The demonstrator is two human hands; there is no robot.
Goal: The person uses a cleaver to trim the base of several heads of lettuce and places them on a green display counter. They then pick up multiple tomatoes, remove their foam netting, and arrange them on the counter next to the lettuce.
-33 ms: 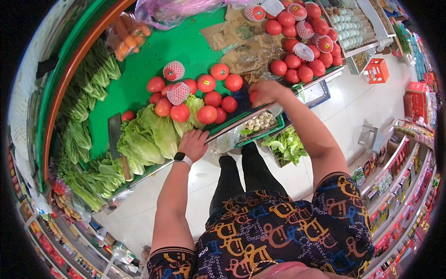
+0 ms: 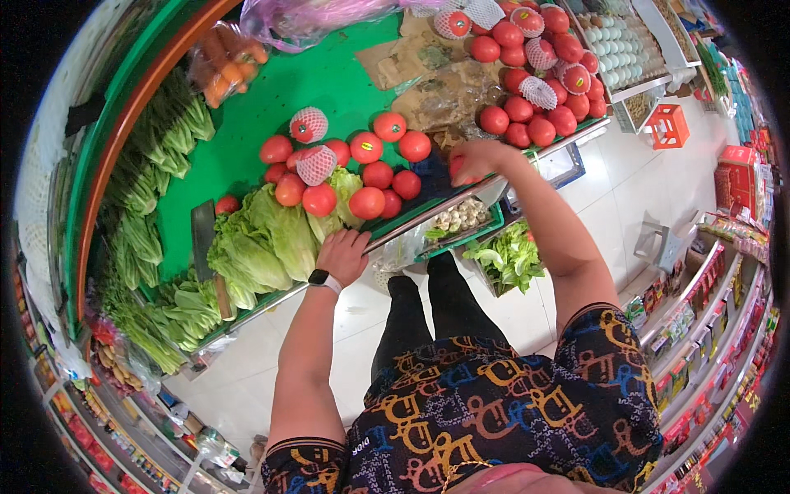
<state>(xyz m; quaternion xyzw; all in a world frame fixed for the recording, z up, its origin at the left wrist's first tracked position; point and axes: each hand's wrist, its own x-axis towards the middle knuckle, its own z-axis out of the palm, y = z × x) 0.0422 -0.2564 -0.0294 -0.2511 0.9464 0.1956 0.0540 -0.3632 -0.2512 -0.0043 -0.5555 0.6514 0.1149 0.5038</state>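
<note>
My right hand [image 2: 481, 160] is closed around a red tomato [image 2: 456, 167] at the front of the green display counter [image 2: 271, 78]; only part of the fruit shows past my fingers. To its left lies a group of tomatoes [image 2: 366, 202], a couple of them in white foam nets [image 2: 316, 165]. My left hand [image 2: 343, 256], with a dark watch on its wrist, rests on the counter's front rail, fingers laid out and nothing in them. Beside those fingers are heads of lettuce [image 2: 270, 235]. A second, larger heap of tomatoes [image 2: 562, 120] sits at the right end.
A cleaver [image 2: 203, 247] lies left of the lettuce, near bunches of leafy greens [image 2: 136, 239]. Bagged carrots [image 2: 224, 64] and a purple plastic bag [image 2: 309, 20] are farther back. Below the rail hangs a garlic tray [image 2: 461, 216]. Egg trays [image 2: 613, 53] stand at the far right.
My right hand has shifted slightly to the right with the tomato in it. My left hand stays on the rail.
</note>
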